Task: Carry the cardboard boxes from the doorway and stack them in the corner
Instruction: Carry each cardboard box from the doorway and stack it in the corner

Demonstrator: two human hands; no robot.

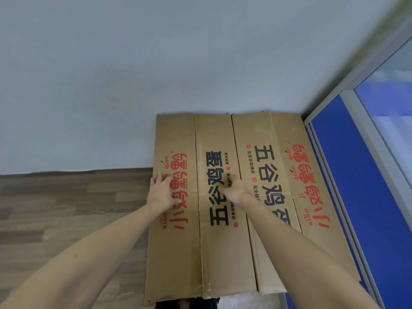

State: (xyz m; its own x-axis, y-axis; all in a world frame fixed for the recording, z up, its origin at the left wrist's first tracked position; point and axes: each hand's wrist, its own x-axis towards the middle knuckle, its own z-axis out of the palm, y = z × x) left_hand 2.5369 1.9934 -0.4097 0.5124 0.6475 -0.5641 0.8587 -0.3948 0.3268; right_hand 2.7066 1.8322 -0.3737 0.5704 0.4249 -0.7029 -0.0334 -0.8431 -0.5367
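Two flattened brown cardboard boxes with red and black printed characters stand side by side in the corner, leaning against the white wall. My left hand [163, 191] lies flat on the left cardboard box [214, 253], fingers spread, near its left edge. My right hand [235, 189] presses on the same box's black lettering, close to the seam with the right cardboard box [287, 134]. Neither hand grips anything. The right box's lower part sits partly behind the left one.
A white wall [156, 63] runs behind the boxes. A blue partition with a grey metal frame [347, 197] closes the right side, with glass above. Wood-pattern flooring [66, 208] stretches to the left. Dark shoes show at the bottom edge.
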